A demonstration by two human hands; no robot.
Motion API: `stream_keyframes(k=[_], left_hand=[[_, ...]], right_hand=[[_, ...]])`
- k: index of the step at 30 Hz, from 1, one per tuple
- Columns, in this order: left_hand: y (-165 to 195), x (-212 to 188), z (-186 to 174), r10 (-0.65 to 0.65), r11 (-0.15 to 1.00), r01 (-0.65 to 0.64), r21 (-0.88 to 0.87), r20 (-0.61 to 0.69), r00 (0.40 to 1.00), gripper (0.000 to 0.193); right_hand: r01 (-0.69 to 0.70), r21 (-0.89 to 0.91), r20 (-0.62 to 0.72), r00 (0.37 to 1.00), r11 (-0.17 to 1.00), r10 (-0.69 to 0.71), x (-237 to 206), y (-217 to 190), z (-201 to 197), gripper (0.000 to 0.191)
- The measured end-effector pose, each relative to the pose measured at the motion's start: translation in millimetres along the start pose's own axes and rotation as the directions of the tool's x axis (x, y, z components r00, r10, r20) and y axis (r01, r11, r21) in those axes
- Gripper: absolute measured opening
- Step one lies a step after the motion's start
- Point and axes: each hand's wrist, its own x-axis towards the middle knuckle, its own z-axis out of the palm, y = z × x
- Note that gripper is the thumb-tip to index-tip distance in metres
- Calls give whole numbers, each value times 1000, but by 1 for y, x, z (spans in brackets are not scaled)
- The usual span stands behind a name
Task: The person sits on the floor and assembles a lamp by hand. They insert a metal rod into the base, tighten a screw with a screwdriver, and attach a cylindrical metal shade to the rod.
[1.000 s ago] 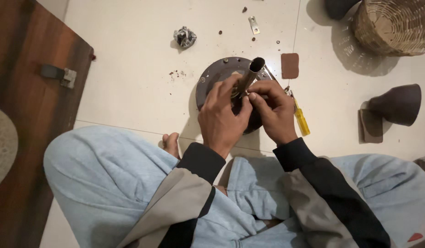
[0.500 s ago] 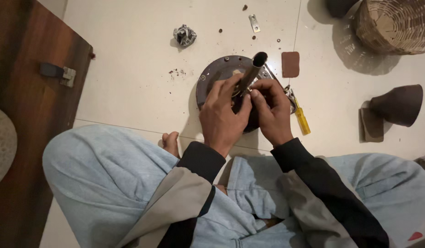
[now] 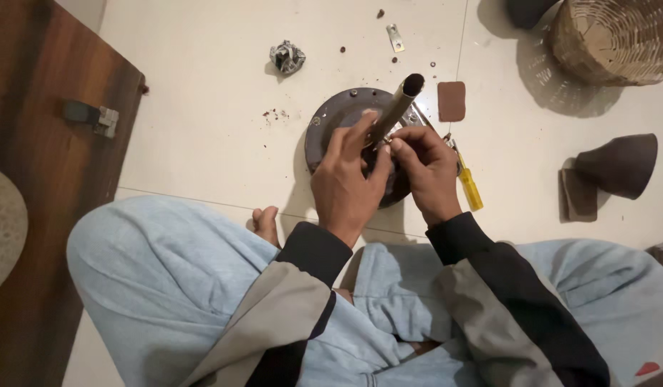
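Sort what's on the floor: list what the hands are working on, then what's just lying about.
In hand: left hand and right hand on the metal tube standing on the round dark base.

Lying about: yellow-handled screwdriver, crumpled foil, wicker basket, small metal bracket.

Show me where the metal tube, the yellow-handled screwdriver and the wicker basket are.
metal tube [image 3: 397, 107]: head view, middle of its shaft above the hands.
yellow-handled screwdriver [image 3: 471, 188]: head view, on its yellow handle.
wicker basket [image 3: 618, 36]: head view, on its woven wall.
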Motion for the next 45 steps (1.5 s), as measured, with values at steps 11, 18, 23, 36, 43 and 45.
stream_keyframes(k=[11,18,23,36,43,45], left_hand=[[0,-2,4,30,999,-27,37,-75,997,33],[-2,0,3,4,999,-5,-34,-28,1000,32],[-3,0,1,73,996,-75,-55,-27,997,34],[-4,2,-1,44,995,-46,-92,-22,999,34],[-8,4,1,-27,980,33,-195,33,999,32],[-10,4,2,-25,974,35,-223,47,999,34]], right_hand=[[49,-34,94,994,998,-46,0,-13,4,26],[-12,-8,121,993,1000,13,-1,-14,5,25],[15,-5,120,993,1000,-14,-2,-12,9,25],[48,-75,104,994,996,-40,-6,-11,12,24],[0,-76,78,997,997,6,-8,-15,18,41],[59,-105,100,994,993,-48,-7,-17,19,46]])
